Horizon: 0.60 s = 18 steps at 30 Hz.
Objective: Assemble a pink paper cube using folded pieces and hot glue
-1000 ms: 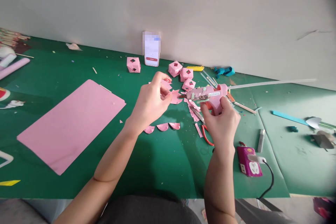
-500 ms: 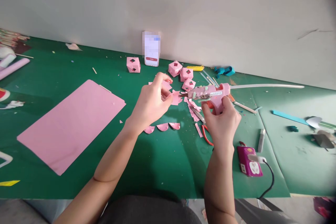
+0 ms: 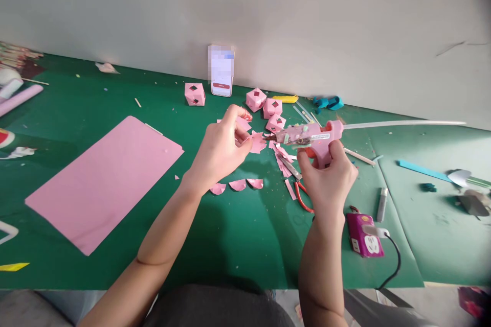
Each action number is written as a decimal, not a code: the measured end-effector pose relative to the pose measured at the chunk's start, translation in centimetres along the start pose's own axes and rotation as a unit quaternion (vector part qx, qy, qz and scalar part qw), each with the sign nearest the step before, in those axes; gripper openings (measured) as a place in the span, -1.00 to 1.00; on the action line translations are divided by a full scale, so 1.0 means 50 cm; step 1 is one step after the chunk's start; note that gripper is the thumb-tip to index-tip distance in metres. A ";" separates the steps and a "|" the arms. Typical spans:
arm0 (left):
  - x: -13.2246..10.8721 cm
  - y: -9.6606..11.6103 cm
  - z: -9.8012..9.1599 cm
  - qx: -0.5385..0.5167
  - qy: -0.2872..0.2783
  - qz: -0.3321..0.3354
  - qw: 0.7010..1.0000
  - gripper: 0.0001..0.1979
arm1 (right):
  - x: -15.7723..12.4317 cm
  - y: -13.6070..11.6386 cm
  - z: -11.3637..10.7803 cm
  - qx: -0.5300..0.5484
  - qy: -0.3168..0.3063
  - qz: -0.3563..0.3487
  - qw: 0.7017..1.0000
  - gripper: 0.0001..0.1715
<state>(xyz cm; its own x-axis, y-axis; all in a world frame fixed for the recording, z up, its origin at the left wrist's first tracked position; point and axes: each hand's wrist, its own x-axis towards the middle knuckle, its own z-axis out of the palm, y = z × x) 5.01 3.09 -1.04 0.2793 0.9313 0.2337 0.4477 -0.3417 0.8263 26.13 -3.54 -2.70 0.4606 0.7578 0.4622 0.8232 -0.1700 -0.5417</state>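
Between the thumb and fingers of my left hand (image 3: 220, 150) is a pink paper piece (image 3: 258, 142) with a notched edge. My right hand (image 3: 330, 176) is wrapped round the handle of a pink hot glue gun (image 3: 312, 135), whose nozzle points left at the paper's edge. A long clear glue stick (image 3: 402, 124) sticks out of its back. Three small curved pink paper pieces (image 3: 238, 185) lie in a row below my left hand. Red-handled scissors (image 3: 303, 196) rest among pink paper strips (image 3: 283, 161), partly behind the glue gun.
Several folded pink paper shapes (image 3: 195, 94) stand near a phone (image 3: 221, 71) propped against the wall. A large pink sheet (image 3: 105, 184) lies on the left of the green table (image 3: 222, 245). A purple power block (image 3: 365, 235) with a plugged cable sits at the right.
My right hand has drawn the glue gun slightly to the right, so its nozzle is a little farther from the paper. My left hand has barely moved.
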 end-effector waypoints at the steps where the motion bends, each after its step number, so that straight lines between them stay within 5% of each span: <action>1: 0.000 0.001 0.000 0.000 0.000 0.000 1.000 -0.70 | -0.001 0.000 0.001 -0.003 0.000 -0.003 1.000 -0.57; 18: -0.002 0.002 0.002 -0.026 0.037 0.010 0.999 -0.68 | -0.003 -0.003 0.007 -0.021 0.008 -0.022 1.000 -0.60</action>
<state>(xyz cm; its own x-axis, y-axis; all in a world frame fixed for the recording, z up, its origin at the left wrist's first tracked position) 5.11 2.96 -1.00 0.2239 0.9316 0.2863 0.3971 -0.3555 0.8461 25.85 -3.41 -2.93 0.4290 0.7550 0.4959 0.8554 -0.1632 -0.4916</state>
